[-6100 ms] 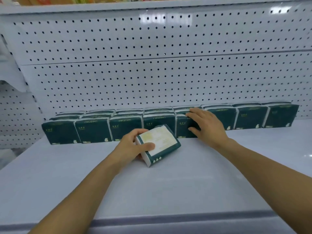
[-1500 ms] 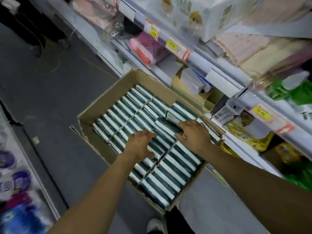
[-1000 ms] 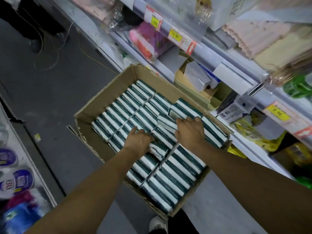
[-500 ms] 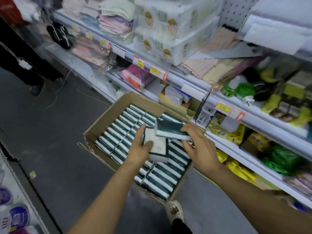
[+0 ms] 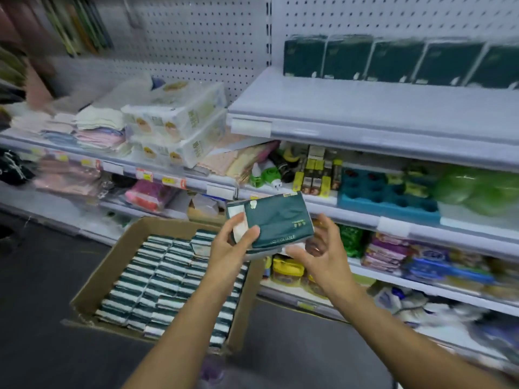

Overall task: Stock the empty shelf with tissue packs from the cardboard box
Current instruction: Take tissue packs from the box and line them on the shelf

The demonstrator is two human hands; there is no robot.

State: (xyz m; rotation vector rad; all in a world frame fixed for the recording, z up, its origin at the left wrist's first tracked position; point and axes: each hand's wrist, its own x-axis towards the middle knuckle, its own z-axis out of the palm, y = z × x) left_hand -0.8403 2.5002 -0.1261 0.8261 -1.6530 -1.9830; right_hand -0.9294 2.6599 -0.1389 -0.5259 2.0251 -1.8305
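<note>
Bundled white paper rolls sit beside folded cloths.

The white shelf has a wide bare front part, and a hand can pass there freely. At its back, a row of dark green tissue packs stands against the pegboard wall and closes that depth. The space between the cardboard box and this shelf is open air, but the shelf front edge sticks out above the lower shelves, which are crowded with goods. To the left, stacked white paper packages stand near the shelf corner. The box is open on top, its packs tightly side by side
</note>
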